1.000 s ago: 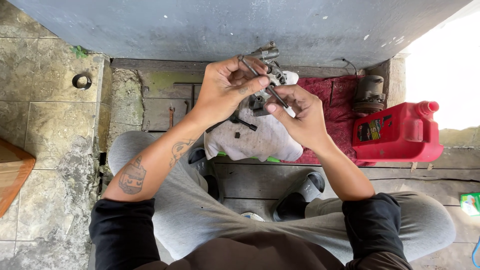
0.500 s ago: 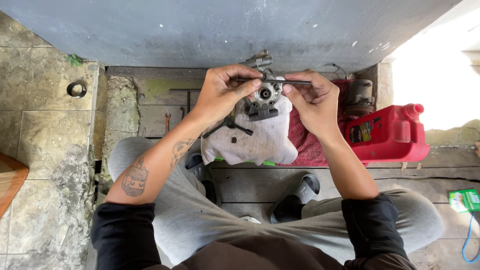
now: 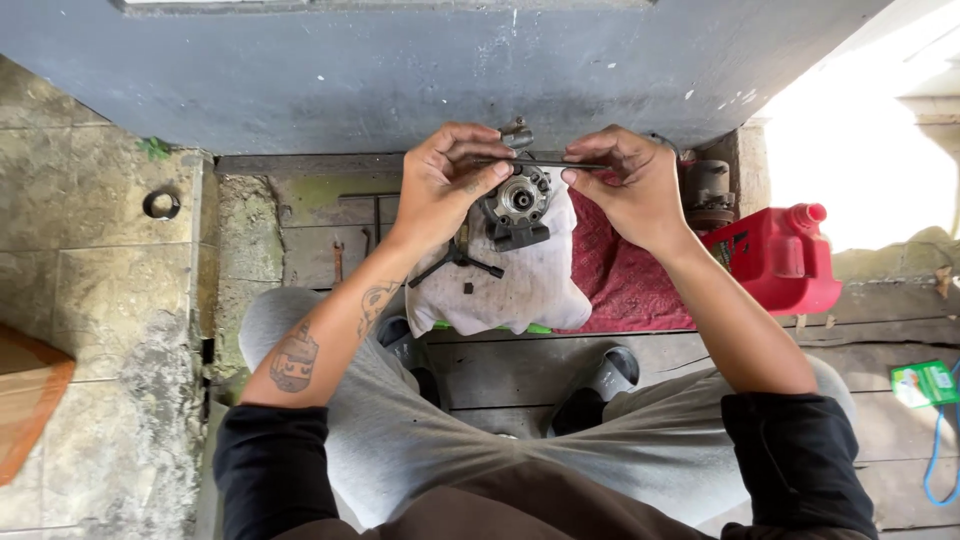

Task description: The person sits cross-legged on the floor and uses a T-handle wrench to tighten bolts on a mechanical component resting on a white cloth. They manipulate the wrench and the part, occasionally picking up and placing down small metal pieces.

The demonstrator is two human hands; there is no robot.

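Observation:
My left hand (image 3: pixel 446 183) grips a round grey metal engine part (image 3: pixel 517 198) with a central bore, held up over a dirty white cloth (image 3: pixel 512 285). My right hand (image 3: pixel 622 180) pinches one end of a thin dark metal rod (image 3: pixel 545 163) that lies level across the top of the part; the left fingertips steady its other end. A black cross-shaped tool (image 3: pixel 455 262) rests on the cloth below the left wrist.
A red cloth (image 3: pixel 625 280) lies right of the white one, and a red fuel can (image 3: pixel 775 255) stands further right. A grey wall (image 3: pixel 450 70) runs along the top. A metal ring (image 3: pixel 161 205) sits on the tiled floor at left. My feet (image 3: pixel 600 385) rest on planks.
The rod has swung from a slant to level across the part, and both hands have shifted slightly left with the part turned face-on to the camera.

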